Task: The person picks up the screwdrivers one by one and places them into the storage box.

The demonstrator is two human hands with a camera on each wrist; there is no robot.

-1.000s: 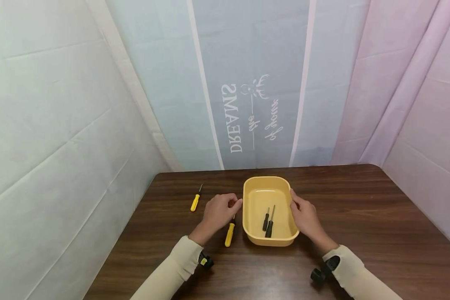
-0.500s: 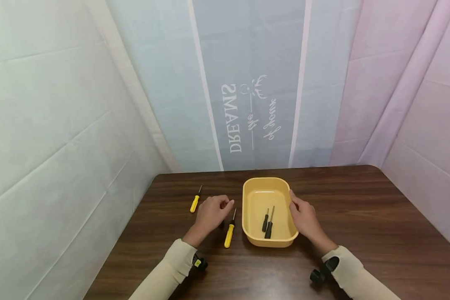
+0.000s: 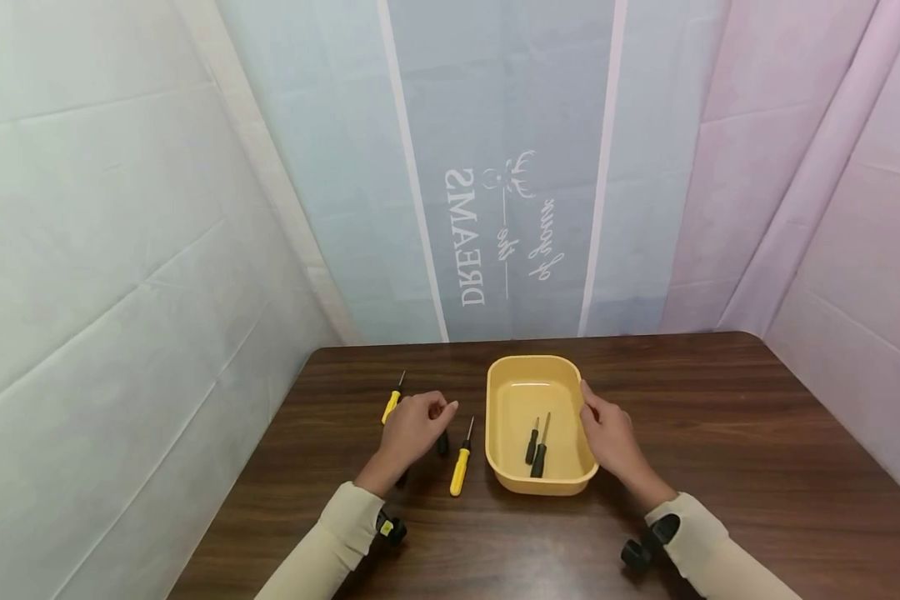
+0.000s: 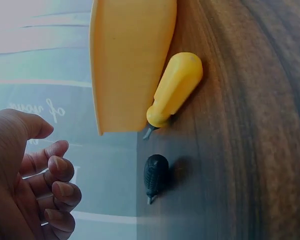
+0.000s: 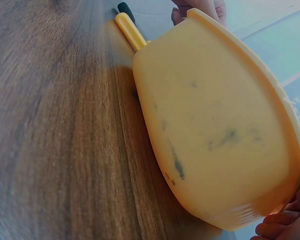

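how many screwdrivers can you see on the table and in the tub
5: two black-handled screwdrivers in the yellow tub; on the table, a yellow one beside it, a black one by the left hand, another yellow beyond.

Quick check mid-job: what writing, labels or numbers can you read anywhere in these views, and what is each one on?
"DREAMS", mirrored and turned sideways: on the grey backdrop sheet behind the table.
"the" and "of your", cursive, also mirrored: same sheet, beside a small antlered deer emblem.
Yellow tub and screwdrivers: no markings readable.
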